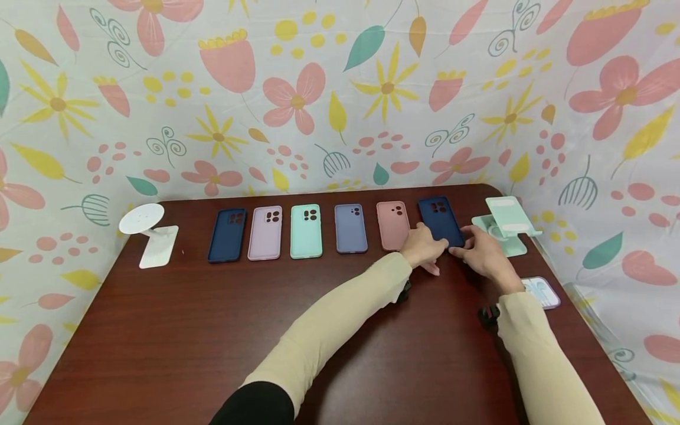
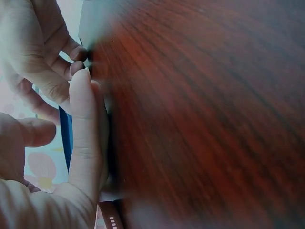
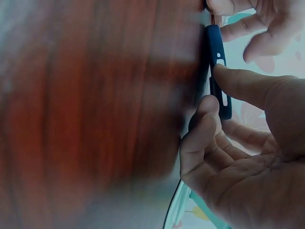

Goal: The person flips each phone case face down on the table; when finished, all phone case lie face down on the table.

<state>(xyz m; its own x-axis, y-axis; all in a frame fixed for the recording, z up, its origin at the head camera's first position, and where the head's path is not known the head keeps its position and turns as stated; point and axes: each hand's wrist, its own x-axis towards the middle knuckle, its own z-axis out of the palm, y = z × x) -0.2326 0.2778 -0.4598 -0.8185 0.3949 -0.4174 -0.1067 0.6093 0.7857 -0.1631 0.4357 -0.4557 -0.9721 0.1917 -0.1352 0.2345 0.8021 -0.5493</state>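
A dark blue phone case (image 1: 440, 219) lies at the right end of a row of cases, slightly turned, with its camera cutouts at the far end. My left hand (image 1: 422, 245) reaches its near left corner with fingers mostly straight. In the left wrist view, a long straight digit of the left hand (image 2: 86, 129) runs in front of the blue case (image 2: 67, 133). My right hand (image 1: 483, 254) pinches the near right corner. In the right wrist view, the right thumb (image 3: 238, 86) presses the case's slotted end (image 3: 218, 52), with the other fingers curled beside it.
Pink (image 1: 393, 227), grey-blue (image 1: 350, 230), mint (image 1: 306, 233), lilac (image 1: 265, 236) and another navy case (image 1: 226, 236) line the table's back. A white stand (image 1: 159, 247) is at left, a mint folding stand (image 1: 507, 218) at right. A lilac-edged phone (image 1: 542, 293) lies behind the right wrist.
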